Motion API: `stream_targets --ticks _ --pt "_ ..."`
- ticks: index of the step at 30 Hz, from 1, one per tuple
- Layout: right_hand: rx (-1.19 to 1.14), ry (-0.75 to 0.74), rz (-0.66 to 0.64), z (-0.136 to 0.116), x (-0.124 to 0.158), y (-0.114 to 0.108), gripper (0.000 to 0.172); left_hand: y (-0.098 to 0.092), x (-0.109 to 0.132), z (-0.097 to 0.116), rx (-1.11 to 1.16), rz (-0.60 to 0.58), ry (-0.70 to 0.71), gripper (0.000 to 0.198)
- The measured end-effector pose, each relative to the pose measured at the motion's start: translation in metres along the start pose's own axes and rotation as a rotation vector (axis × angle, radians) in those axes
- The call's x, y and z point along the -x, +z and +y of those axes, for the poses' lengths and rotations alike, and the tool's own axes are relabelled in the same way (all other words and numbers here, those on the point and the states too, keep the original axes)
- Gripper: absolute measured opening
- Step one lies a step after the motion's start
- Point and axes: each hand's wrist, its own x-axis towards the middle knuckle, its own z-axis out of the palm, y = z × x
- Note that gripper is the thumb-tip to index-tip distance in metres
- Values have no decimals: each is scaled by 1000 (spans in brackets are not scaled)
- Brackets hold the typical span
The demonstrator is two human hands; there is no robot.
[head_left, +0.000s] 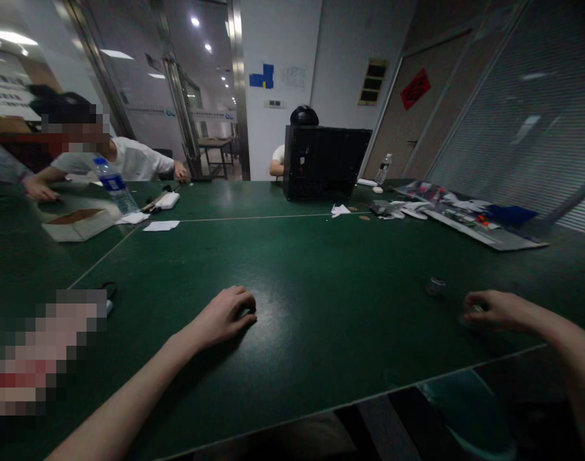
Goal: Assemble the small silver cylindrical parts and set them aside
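Shiny sm. object (473,312) under R hand (501,310); L hand (223,315) curled on green tbl (321,378)

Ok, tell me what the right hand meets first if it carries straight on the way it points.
The small round grey object on the green table looks first in line for the right hand, just past its fingertips. Depth is hard to judge here, so the hand might pass slightly beside it.

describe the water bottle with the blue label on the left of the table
The clear plastic water bottle has a ribbed body, a blue label and a blue cap. It looks tilted, cap toward the upper left, its base on the green table beside white paper. Its fill level is hard to tell.
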Motion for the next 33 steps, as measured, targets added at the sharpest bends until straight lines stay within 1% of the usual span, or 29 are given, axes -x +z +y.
stream_targets --ticks 3,4,5,8,9,11,12,14,16,18,20,23,26,28,30,33 --pt "-59 -82 -176 -29 12 -14 15 1 0 -1 -9 12 21 23" --pt "-80 -134 -215 -42 14 -22 18 2 0 -2 -7 15 26 22" --pt "-102 -186 -228 -57 16 -29 21 2 -1 -3 -6 18 28 22" --pt "-133 -372 -282 -111 26 -47 26 4 -1 -4 -8 20 27 21" --pt "-143 -429 -310 -131 30 -51 27 4 -1 -4 -8 15 24 21" --pt "-172 -549 -328 -174 41 -56 25 4 -2 -5 -4 6 13 22" --pt "-189 -618 -334 -196 46 -57 24 4 -2 -5 0 2 10 23" --pt "-222 -747 -294 -237 56 -57 22 4 -2 -5 6 0 9 24" --pt "-247 -870 -284 -274 62 -53 24 4 -2 -5 5 0 14 23" --pt "-250 -967 -275 -305 65 -45 29 4 -2 -5 -1 1 20 23" --pt "-231 -1048 -263 -330 64 -35 34 3 -2 -4 -8 2 24 23" --pt "-202 -1121 -266 -355 62 -20 43 2 -1 -2 -15 3 24 23" --pt "-187 -1143 -265 -369 59 -8 45 0 1 -1 -22 6 28 22" --pt "-229 -1150 -255 -373 57 0 49 -1 1 -1 -32 4 31 22" --pt "-330 -1144 -266 -373 54 9 58 -1 2 0 -41 -1 28 22" --pt "-504 -1105 -340 -371 49 22 71 -2 2 2 -32 -9 13 23"
